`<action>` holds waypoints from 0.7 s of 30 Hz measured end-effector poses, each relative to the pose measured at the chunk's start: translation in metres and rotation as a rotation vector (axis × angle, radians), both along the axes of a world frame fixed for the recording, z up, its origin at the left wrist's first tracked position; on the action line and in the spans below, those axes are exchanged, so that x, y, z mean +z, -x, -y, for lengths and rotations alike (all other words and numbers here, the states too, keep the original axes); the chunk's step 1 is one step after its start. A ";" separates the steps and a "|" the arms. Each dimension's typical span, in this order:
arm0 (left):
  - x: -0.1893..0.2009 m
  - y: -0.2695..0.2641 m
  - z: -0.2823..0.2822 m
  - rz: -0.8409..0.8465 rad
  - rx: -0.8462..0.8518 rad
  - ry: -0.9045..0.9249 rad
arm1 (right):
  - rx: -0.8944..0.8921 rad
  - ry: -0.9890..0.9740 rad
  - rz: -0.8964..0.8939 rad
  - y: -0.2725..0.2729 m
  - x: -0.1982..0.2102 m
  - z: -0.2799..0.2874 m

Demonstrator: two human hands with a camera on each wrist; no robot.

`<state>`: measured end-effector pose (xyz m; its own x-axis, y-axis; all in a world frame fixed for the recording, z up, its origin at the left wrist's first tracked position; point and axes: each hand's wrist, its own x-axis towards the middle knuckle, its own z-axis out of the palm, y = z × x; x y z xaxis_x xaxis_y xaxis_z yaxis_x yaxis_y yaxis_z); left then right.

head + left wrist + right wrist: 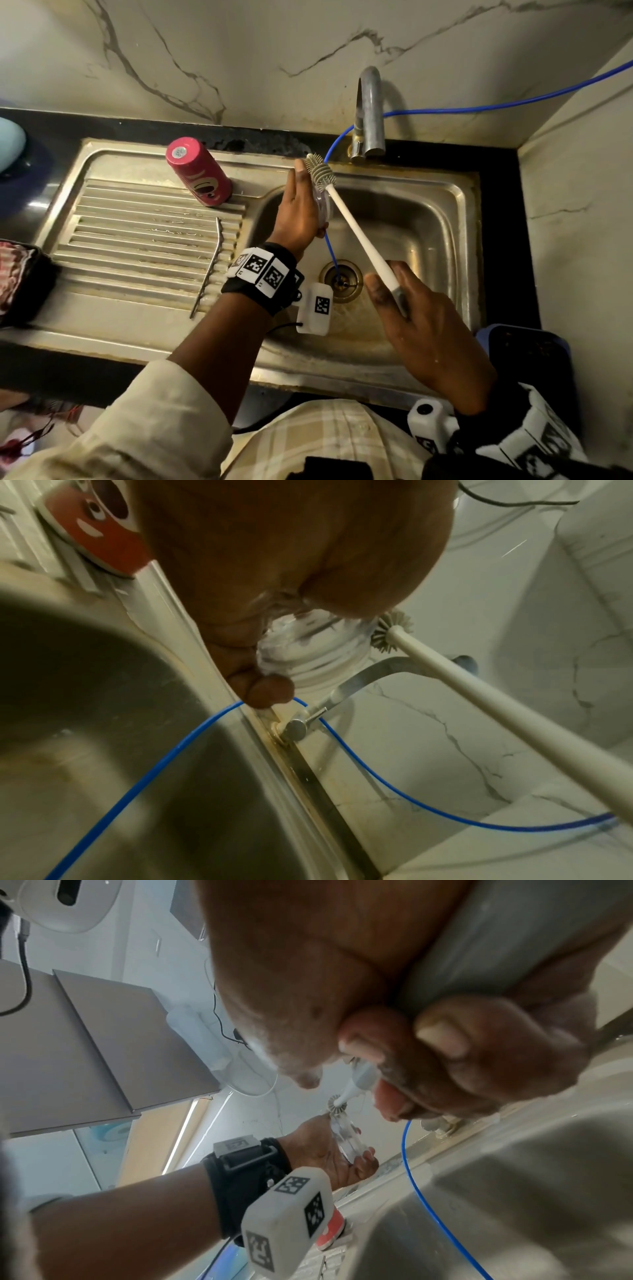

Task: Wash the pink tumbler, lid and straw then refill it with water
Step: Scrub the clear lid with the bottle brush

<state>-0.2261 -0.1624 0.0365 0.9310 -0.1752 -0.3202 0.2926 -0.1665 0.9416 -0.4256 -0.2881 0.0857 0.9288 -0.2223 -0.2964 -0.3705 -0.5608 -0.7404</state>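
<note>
Clear plastic lid [324, 209]; steel sink [428, 219]

The head camera is looking steeply down from above the person's chest onto the steel sink [459, 192], facing the marble wall [274, 51] and tap [369, 113]. The left wrist camera is sitting close under the left hand [291, 561], looking along it toward the tap [342, 693]. The right wrist camera is looking from low by the right hand [394, 1001], tilted upward. All three views are sharing the bottle brush [356, 229] and blue hose [479, 108].
</note>
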 end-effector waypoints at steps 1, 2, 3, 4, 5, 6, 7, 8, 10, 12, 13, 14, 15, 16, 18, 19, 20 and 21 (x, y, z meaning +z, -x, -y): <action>0.000 -0.002 -0.002 0.003 0.028 0.016 | 0.008 0.001 -0.001 0.003 0.000 0.000; -0.002 -0.006 -0.005 -0.004 0.067 0.022 | 0.020 0.001 -0.007 0.007 0.000 0.000; -0.002 -0.009 -0.008 -0.023 0.099 0.013 | 0.031 -0.001 -0.017 0.011 0.000 0.000; -0.001 -0.012 -0.009 -0.050 0.129 -0.007 | 0.039 -0.003 -0.026 0.015 0.001 0.000; -0.001 -0.013 -0.010 -0.091 0.155 -0.016 | 0.044 -0.001 -0.033 0.017 0.001 0.000; 0.001 -0.012 -0.010 -0.140 0.175 -0.008 | 0.044 0.005 -0.038 0.017 0.002 0.000; 0.002 -0.010 -0.009 -0.186 0.183 0.020 | 0.038 0.013 -0.040 0.016 0.001 0.000; 0.004 -0.006 -0.006 -0.226 0.177 0.051 | 0.033 0.022 -0.039 0.012 0.001 0.000; 0.008 0.003 0.002 -0.277 0.137 0.081 | 0.019 0.033 -0.024 0.003 -0.002 0.001; 0.010 0.009 0.006 -0.295 0.118 0.066 | 0.012 0.027 -0.020 -0.004 -0.004 0.000; 0.012 0.010 0.006 -0.288 0.118 0.054 | 0.012 0.020 -0.021 -0.005 -0.004 -0.001; 0.015 0.010 0.006 -0.281 0.131 0.050 | 0.014 0.014 -0.021 -0.004 -0.005 -0.002; 0.017 0.008 0.004 -0.278 0.154 0.056 | 0.017 0.009 -0.017 -0.001 -0.005 -0.003; 0.020 0.006 0.002 -0.279 0.179 0.062 | 0.022 0.004 -0.013 0.003 -0.005 -0.003; 0.023 0.002 -0.004 -0.300 0.225 0.087 | 0.035 0.012 -0.020 0.011 -0.006 -0.002; 0.023 -0.001 -0.005 -0.316 0.254 0.114 | 0.043 0.018 -0.030 0.015 -0.005 -0.001; 0.022 -0.003 -0.007 -0.329 0.277 0.133 | 0.049 0.016 -0.041 0.018 -0.005 0.000; 0.020 -0.004 -0.008 -0.332 0.278 0.144 | 0.050 0.014 -0.046 0.020 -0.005 0.000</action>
<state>-0.2226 -0.1548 0.0565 0.7999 0.0020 -0.6002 0.5977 0.0870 0.7969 -0.4458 -0.2885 0.0809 0.9243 -0.1801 -0.3366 -0.3754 -0.5895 -0.7153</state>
